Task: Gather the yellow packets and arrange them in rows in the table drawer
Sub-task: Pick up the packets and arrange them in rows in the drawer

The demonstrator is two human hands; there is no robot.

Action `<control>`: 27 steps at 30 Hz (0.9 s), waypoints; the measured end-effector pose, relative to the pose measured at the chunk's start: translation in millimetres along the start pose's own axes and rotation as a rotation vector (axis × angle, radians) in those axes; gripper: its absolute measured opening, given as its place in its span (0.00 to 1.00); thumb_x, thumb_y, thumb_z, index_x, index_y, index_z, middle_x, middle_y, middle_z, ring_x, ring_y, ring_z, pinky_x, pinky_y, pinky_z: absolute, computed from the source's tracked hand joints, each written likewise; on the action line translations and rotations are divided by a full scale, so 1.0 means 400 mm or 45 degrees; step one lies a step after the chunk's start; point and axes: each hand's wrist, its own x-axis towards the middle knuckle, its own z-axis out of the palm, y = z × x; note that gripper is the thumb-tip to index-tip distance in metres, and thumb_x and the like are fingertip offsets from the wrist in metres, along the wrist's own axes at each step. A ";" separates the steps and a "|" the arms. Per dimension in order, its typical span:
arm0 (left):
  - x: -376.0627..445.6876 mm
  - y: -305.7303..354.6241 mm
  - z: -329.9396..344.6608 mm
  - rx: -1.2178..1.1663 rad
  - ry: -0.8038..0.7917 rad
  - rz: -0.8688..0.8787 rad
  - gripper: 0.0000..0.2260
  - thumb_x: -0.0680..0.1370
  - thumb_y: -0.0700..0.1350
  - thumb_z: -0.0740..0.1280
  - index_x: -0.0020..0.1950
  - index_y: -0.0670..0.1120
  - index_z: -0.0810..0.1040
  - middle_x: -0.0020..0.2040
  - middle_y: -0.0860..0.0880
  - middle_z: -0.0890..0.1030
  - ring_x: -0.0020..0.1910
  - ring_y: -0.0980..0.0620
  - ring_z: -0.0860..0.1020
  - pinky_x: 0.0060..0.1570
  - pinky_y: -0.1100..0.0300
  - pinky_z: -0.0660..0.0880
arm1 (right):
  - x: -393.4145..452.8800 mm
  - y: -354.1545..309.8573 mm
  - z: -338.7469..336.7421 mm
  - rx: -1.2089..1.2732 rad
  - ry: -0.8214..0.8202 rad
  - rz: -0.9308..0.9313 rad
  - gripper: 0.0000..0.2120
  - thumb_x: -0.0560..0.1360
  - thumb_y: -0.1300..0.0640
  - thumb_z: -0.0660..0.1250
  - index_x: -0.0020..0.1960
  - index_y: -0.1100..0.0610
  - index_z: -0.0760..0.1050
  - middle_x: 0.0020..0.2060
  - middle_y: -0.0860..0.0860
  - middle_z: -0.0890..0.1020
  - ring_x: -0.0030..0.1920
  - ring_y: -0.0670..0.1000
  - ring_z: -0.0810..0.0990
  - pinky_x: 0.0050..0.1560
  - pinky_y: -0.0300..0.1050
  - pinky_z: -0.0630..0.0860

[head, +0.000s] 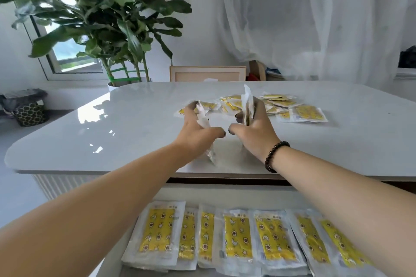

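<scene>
Yellow packets (281, 105) lie scattered in a loose pile on the far middle of the glossy white table (112, 132). Left hand (198, 129) is over the tabletop, fingers curled round a white-backed packet (203, 117) held on edge. Right hand (254, 128), beaded bracelet (273, 155) at the wrist, grips a small upright stack of packets (247, 103), thumb on the near side, fingers behind. Both hands sit just in front of the pile, thumbs nearly touching. Below the table edge the open drawer (225, 195) holds one row of packets (238, 236), laid side by side, edges overlapping, yellow faces up. Potted plant (105, 13) behind the table at left, sheer curtain (315, 18) at right, chair back (208, 73) across.
</scene>
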 end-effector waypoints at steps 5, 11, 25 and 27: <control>-0.024 -0.007 -0.003 0.103 0.024 0.004 0.29 0.58 0.45 0.68 0.58 0.47 0.65 0.50 0.47 0.74 0.51 0.49 0.76 0.55 0.51 0.76 | -0.012 0.034 -0.006 -0.188 -0.125 0.001 0.30 0.67 0.62 0.74 0.63 0.51 0.63 0.48 0.45 0.74 0.52 0.50 0.77 0.51 0.40 0.75; -0.012 0.058 -0.025 -0.005 0.075 0.161 0.21 0.62 0.43 0.64 0.54 0.46 0.70 0.45 0.47 0.76 0.48 0.43 0.77 0.47 0.53 0.73 | 0.002 0.010 -0.016 -0.017 0.136 -0.194 0.23 0.69 0.61 0.73 0.59 0.53 0.66 0.43 0.49 0.76 0.39 0.46 0.76 0.36 0.29 0.73; -0.024 0.041 0.000 -0.136 0.139 0.313 0.29 0.64 0.44 0.64 0.66 0.49 0.67 0.48 0.51 0.76 0.42 0.52 0.74 0.47 0.56 0.72 | 0.007 -0.011 -0.028 0.163 0.034 -0.234 0.22 0.70 0.71 0.67 0.57 0.56 0.63 0.44 0.54 0.67 0.36 0.48 0.67 0.32 0.28 0.68; -0.035 0.024 0.004 -0.031 0.133 0.349 0.32 0.64 0.45 0.65 0.68 0.52 0.63 0.55 0.49 0.74 0.49 0.50 0.76 0.52 0.55 0.72 | 0.005 0.009 -0.025 0.145 0.003 -0.197 0.25 0.70 0.70 0.69 0.61 0.57 0.62 0.46 0.54 0.69 0.40 0.49 0.71 0.39 0.31 0.72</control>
